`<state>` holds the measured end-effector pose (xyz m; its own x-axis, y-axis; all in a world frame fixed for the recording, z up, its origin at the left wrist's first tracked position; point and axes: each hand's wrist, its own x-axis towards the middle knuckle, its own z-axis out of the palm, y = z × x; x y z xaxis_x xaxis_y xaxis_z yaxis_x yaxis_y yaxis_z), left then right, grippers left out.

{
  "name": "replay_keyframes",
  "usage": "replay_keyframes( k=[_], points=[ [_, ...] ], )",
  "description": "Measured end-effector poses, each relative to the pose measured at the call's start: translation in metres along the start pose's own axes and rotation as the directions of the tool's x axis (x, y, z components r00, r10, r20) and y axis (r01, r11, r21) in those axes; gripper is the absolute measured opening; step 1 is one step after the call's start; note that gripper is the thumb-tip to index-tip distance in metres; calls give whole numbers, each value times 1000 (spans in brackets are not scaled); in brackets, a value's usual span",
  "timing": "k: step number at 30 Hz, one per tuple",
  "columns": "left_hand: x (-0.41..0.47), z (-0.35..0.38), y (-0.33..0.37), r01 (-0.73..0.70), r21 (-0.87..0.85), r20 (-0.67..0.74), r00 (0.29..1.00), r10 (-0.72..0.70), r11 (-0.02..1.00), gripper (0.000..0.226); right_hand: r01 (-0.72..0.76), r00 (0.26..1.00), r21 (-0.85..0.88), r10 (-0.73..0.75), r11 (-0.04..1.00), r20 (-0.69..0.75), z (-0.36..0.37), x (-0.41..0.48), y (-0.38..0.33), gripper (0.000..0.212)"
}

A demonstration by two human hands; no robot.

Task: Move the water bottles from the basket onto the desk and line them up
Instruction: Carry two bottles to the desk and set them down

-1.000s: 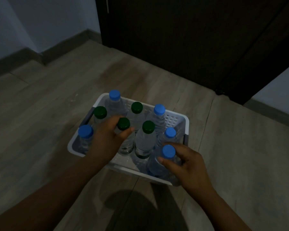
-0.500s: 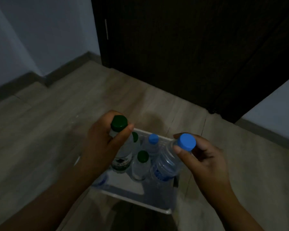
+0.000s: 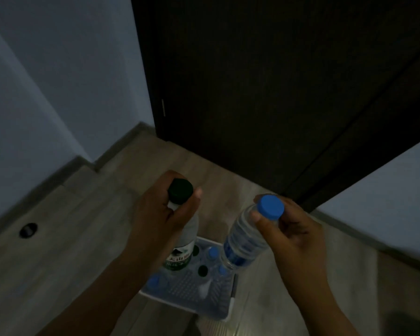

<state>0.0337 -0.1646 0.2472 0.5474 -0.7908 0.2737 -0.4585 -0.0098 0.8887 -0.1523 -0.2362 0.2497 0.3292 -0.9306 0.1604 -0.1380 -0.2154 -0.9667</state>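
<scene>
The green-capped bottle [image 3: 183, 241] and the blue-capped bottle [image 3: 243, 241] look full: expect them to be heavy, thin-walled and slick, so the stiff neck under each cap is your best hold. Your left hand [image 3: 160, 221] grips the green one upright, and your right hand [image 3: 294, 236] pinches the blue one tilted, both above the basket [image 3: 180, 304] on the floor [image 3: 58, 263].

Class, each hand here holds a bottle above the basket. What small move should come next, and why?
Probably turn to find the desk, carrying both bottles along. The left hand grips the green-capped bottle and the right hand grips the blue-capped bottle. Both are clear of the basket, where more bottles stand. No desk is in view, so it has to be found before either can be set down.
</scene>
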Motion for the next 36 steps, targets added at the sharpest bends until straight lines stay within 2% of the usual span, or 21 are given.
replay_keyframes(
  k=[8, 13, 16, 20, 24, 28, 32, 36],
  points=[
    [56, -88, 199, 63, -78, -118, 990, -72, 995, 9, 110, 983, 2, -109, 994, -145, -19, 25, -220, 23],
    [88, -155, 315, -37, -15, -113, 993, 35, 999, 22, 207, 963, 27, -199, 978, -179, -32, 39, -358, 27],
    [101, -194, 378, -113, -78, -111, 988, 104, 991, 28, 294, 936, -4, -289, 956, -201, -38, 42, -434, 26],
    [108, -239, 446, -190, -141, -136, 976, 171, 972, 33, 385, 892, 80, -349, 919, -287, -40, 37, -518, 18],
    [104, -270, 494, -225, -129, -161, 966, 204, 966, 40, 433, 875, 179, -364, 883, -319, -39, 29, -573, 5],
    [97, -285, 523, -227, -142, -197, 960, 197, 964, 42, 463, 868, 229, -386, 856, -313, -42, 32, -602, 10],
    [92, -287, 539, -267, -21, -262, 931, 252, 964, 34, 469, 881, 270, -424, 841, -212, -47, 42, -614, 14],
    [80, -284, 549, -159, 71, -419, 891, 174, 985, 31, 463, 881, 348, -465, 815, -84, -51, 53, -620, 16]
  ],
)
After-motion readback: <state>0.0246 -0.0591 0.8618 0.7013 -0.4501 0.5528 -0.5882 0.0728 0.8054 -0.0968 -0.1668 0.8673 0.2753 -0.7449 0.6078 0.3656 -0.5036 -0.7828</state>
